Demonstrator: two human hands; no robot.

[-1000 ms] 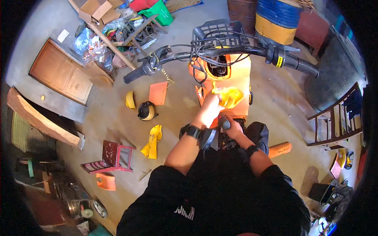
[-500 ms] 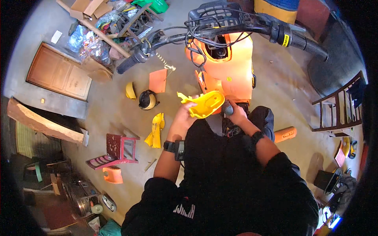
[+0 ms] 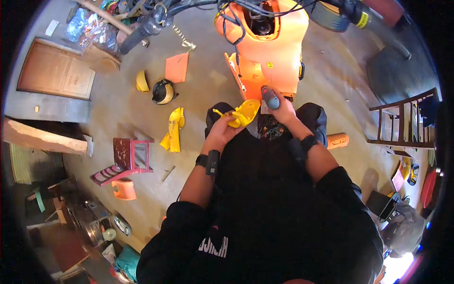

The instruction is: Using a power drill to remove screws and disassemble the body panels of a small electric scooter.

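Observation:
My left hand [image 3: 222,131] is closed on the edge of a yellow plastic cover [image 3: 247,112], a hollow shell with clips, held tilted above my lap. In my right hand [image 3: 284,112] is a grey-blue power drill [image 3: 270,97], gripped by its handle, with the fingers partly hidden. The drill's body lies just right of the cover, close to the lower end of the orange scooter bodywork [image 3: 272,59]. Exposed wiring [image 3: 270,128] shows between my legs, below the drill. A hinged-out orange side panel [image 3: 236,75] stands at the bodywork's left.
On the floor to the left lie a yellow panel [image 3: 174,130], a helmet [image 3: 164,92], an orange flat piece [image 3: 177,67] and a red stool [image 3: 130,158]. An orange strip [image 3: 337,140] lies right of my knee. Farther right stands a wooden rack [image 3: 402,123].
The view has shifted, so the scooter and handlebar sit higher in it. My left hand has lowered and tilted the yellow cover; my right hand has lifted the drill toward the bodywork.

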